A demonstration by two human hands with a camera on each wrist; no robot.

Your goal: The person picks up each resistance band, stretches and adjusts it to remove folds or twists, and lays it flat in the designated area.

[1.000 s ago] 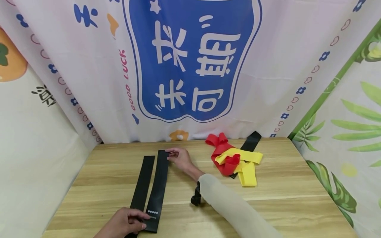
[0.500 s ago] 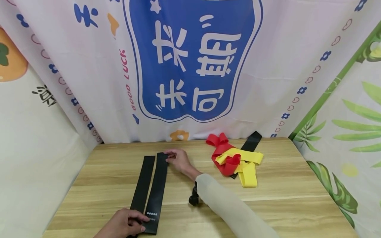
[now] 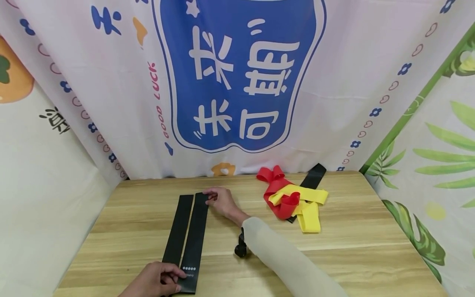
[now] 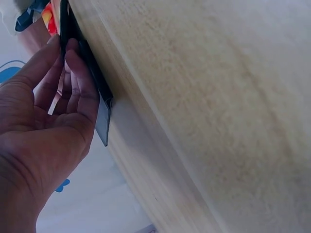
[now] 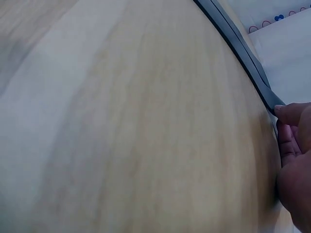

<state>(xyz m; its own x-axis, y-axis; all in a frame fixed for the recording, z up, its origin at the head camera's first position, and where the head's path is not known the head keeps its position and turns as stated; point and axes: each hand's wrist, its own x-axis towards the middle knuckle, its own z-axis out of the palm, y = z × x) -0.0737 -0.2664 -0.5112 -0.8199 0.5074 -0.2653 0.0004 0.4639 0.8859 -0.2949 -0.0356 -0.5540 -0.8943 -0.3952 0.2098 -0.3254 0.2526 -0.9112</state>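
White printed cloth point(image 3: 337, 90) with a big blue patch hangs right behind the wood-grain desk point(image 3: 259, 264). Pale sleeve point(image 3: 289, 258) cuts across the front right, so it blocks some of the wood. Left of the middle, a plain black band point(image 3: 177, 231) and a printed black band point(image 3: 194, 239) lie side by side, thin gap between. Over on the right, a red band point(image 3: 274, 190) and a yellow band point(image 3: 309, 216) are tangled on top of another black strip point(image 3: 313, 176), hiding its middle. Left hand point(image 3: 154, 279) has its grip pinched on the printed one's near end, partly covering the lettering; right hand point(image 3: 224, 202), grip closed too, pinches its far right corner. Smallest bit: black wrist camera point(image 3: 241, 250) by the cuff.
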